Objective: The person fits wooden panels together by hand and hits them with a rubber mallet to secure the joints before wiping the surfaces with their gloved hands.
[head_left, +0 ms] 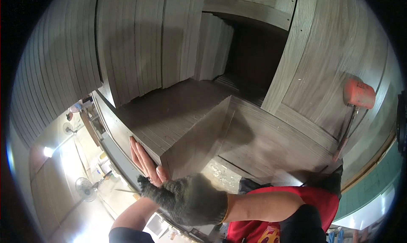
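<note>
A block of grey wood-grain boards (195,115), packed edge to edge, stands in front of me. My left hand (146,161) is bare and lies with its fingers stretched out against the left side of the block, near its closest corner. My right hand (184,200) wears a dark knitted glove and crosses over my left wrist, just below that corner. Its fingers are blurred and partly hidden, so I cannot make out a grip. To the right of the block lies a flat grey wood-grain panel (271,137).
Tall stacks of grey boards (131,39) rise at the far left. A framed panel (322,69) stands at the right, with a red-headed mallet (359,93) on it. A dark gap (256,58) opens at the back. Fans (86,189) show at the lower left.
</note>
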Tool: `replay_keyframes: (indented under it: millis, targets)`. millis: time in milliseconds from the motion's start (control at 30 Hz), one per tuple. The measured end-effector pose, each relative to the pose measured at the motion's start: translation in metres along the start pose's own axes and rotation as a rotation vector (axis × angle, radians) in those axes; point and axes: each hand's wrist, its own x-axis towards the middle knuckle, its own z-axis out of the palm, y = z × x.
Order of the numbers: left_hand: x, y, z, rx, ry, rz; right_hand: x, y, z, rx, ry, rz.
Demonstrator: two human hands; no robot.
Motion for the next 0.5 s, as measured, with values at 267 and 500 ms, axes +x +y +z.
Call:
replay_keyframes:
  millis: [267,500]
  targets:
    - [-0.004,-0.001,0.004,0.0,0.022,0.03,0.024,-0.009,-0.003,-0.25,0.01,-0.202]
    - [0.001,0.003,-0.004,-0.037,0.006,0.061,0.021,0.019,-0.001,0.016,0.286,0.009]
